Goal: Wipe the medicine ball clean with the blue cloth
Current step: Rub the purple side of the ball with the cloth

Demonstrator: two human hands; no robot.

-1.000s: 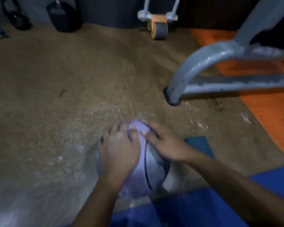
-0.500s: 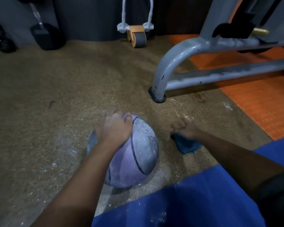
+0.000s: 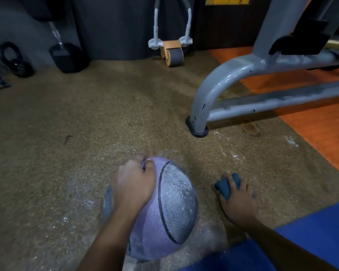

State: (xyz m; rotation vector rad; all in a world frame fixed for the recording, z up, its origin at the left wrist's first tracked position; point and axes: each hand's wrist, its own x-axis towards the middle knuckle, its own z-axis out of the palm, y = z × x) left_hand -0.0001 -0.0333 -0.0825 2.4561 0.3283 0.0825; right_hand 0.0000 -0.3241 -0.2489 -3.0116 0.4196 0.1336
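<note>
Two bare hands are working low over a brown speckled floor (image 3: 86, 124). Left hand (image 3: 132, 184) is lying on the top of the medicine ball (image 3: 164, 212), with the fingers curled over its far side at 12 o'clock, so it is gripping the ball. The ball is purple with a grey textured panel and dark seams, it is sitting on the floor at 6 o'clock of the view, and pale dust is showing on its surface and on the floor around it. Right hand (image 3: 236, 202) is staying at 3 o'clock from the ball, apart from it, and is pressing down on the floor while its fingers are closing around the blue cloth (image 3: 226, 184), which is bunched up under them. A blue mat (image 3: 301, 247) is covering the floor at 5 o'clock. A grey machine frame (image 3: 223, 79) is standing at 1 o'clock, with orange flooring (image 3: 311, 124) beyond it. At 12 o'clock a small wheel roller (image 3: 173, 54) is resting by the dark wall, and at 10 o'clock a black dumbbell (image 3: 67, 55) is leaning.
</note>
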